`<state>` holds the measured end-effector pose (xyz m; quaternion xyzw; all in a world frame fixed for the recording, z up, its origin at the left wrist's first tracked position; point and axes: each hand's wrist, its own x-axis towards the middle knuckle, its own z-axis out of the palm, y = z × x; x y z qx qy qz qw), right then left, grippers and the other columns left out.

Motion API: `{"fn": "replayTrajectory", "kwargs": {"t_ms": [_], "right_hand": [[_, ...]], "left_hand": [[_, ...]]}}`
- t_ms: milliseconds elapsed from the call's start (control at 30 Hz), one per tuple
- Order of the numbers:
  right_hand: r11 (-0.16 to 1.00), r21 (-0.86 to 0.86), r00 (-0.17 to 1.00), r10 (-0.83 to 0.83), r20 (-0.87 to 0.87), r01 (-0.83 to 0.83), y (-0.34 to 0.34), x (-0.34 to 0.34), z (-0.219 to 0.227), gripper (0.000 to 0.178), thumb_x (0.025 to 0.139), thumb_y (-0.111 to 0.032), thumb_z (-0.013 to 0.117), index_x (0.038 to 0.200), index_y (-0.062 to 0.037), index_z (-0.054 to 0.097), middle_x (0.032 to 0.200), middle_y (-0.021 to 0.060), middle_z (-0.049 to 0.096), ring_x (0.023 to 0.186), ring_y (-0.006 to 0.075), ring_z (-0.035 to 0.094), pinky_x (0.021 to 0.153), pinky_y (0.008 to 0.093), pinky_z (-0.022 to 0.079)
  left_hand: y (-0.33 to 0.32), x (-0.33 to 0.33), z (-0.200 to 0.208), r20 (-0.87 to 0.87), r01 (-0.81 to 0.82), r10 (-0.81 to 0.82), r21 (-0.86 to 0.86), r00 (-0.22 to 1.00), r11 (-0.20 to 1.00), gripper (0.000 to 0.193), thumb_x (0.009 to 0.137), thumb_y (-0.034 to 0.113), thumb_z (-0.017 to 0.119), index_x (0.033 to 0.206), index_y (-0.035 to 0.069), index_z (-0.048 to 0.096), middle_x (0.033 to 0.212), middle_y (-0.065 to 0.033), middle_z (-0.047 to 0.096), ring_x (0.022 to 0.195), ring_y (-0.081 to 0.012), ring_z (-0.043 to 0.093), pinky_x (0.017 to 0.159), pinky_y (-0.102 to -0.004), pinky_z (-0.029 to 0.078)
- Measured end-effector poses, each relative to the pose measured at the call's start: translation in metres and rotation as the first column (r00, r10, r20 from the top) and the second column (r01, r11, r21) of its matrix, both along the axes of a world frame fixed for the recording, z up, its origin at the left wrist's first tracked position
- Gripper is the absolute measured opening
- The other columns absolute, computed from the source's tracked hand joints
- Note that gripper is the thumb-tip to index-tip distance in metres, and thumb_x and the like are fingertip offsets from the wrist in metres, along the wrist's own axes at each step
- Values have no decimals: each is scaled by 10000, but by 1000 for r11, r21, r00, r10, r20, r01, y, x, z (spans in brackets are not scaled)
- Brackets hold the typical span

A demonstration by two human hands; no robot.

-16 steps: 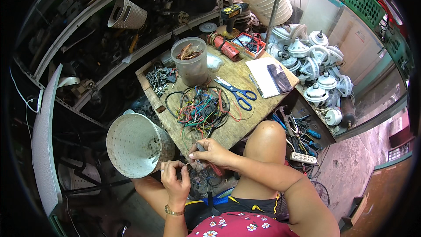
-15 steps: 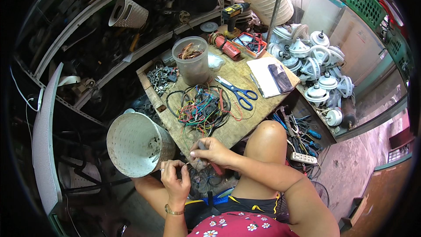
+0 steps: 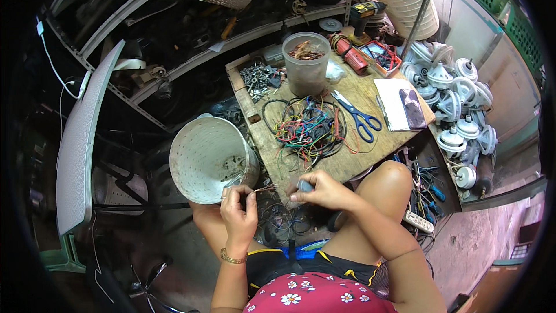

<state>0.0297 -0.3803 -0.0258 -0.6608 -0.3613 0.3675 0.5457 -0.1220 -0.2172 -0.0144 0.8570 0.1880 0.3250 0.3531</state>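
Note:
My left hand point(image 3: 238, 211), with a wristwatch on its wrist, pinches a thin wire point(image 3: 266, 188) whose bare copper strands fan out to the right. My right hand point(image 3: 327, 191) is closed round a short tool with a grey handle point(image 3: 305, 185); its working end is blurred, so its kind is unclear. A small gap separates the two hands, in front of the table's near corner. Just beyond them, a tangle of coloured wires point(image 3: 310, 130) lies on the wooden table point(image 3: 362, 159). Scissors with dark blue handles point(image 3: 360, 120) rest to the right of the tangle.
A whitish bucket point(image 3: 202, 162) stands tilted left of my hands. On the table are a tub of copper scraps point(image 3: 307, 72), metal bits point(image 3: 260, 81), a phone point(image 3: 412, 109) on paper and a red tool point(image 3: 350, 55). White motor parts point(image 3: 457, 104) and pliers point(image 3: 425, 182) lie at right.
My hands have drawn apart, and copper strands now show beyond my left fingertips. The whole view has shifted, so the table and bucket appear farther right.

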Motion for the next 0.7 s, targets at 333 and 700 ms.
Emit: {"fn": "replayTrajectory", "kwargs": {"t_ms": [333,700], "right_hand": [[991,123,803,-121,584,61,13,-15,13,224,662,-102,699,875,-49,656,711,147,621,638,313,605,577,377,478],[950,211,933,-153,-325,229,18,-20,-13,90,798,-88,675,799,-11,627,592,-20,541,516,36,464,455,234,371]], "left_hand": [[-16,10,12,-149,111,-67,309,987,945,100,732,46,628,769,43,535,742,-78,556,723,-285,515,621,-380,424],[-43,15,-24,211,286,-198,-797,957,532,97,873,101,592,902,42,521,866,7,515,595,-14,413,467,-155,347]]}}
